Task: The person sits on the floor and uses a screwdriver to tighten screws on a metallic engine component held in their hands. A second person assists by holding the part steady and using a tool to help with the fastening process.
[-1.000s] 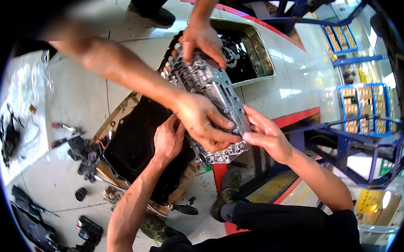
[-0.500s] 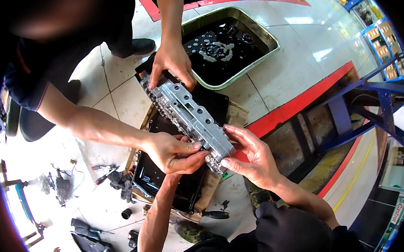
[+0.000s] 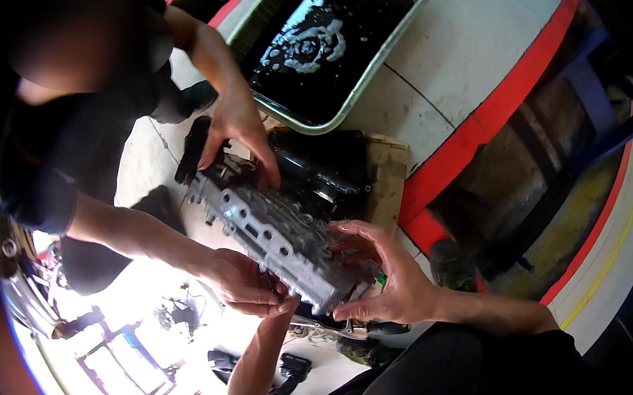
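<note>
My right hand grips the near end of a silver metal assembly with bolt holes along its side, thumb below and fingers curled over it. My left hand is at the assembly's lower left, its fingers mostly hidden behind a co-worker's hand. That person's other hand grasps the far upper end. A shiny black pan lies on cardboard beneath the assembly.
A metal tray of dark liquid sits at the top. The co-worker crouches at left. Right are red floor edging, a recess and blue metal frames. Tools lie on the floor below.
The view has shifted and turned. The assembly has tilted, now showing more of its top beside the holed strip, and both people's hands have moved with it.
</note>
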Motion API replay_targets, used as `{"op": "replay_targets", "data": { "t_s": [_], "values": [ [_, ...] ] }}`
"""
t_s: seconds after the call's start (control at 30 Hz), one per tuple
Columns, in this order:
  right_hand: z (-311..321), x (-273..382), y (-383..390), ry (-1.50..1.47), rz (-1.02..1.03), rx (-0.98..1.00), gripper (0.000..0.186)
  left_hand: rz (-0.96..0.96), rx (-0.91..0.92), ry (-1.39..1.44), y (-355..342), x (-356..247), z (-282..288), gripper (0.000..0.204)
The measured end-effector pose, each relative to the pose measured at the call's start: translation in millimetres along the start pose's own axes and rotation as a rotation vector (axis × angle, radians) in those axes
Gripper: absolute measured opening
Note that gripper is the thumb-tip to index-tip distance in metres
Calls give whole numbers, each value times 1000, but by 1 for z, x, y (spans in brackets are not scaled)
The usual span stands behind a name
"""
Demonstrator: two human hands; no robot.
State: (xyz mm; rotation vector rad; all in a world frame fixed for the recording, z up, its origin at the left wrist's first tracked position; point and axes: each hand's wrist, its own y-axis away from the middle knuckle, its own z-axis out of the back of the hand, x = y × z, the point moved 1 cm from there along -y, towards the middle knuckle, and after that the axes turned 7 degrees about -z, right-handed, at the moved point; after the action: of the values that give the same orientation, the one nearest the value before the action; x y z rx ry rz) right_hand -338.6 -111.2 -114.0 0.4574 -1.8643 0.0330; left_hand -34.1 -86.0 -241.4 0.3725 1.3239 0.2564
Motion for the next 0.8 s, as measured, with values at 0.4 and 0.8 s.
{"op": "replay_targets", "data": {
  "t_s": [0.4,0.8],
  "values": [
    [19,-16,-4,320,-103,62,96,188,98,-18,9,-3,-14,24],
    [-8,20,-9,489,142,138,114,-61,131,77,-27,-7,-26,19]
  ]
}}
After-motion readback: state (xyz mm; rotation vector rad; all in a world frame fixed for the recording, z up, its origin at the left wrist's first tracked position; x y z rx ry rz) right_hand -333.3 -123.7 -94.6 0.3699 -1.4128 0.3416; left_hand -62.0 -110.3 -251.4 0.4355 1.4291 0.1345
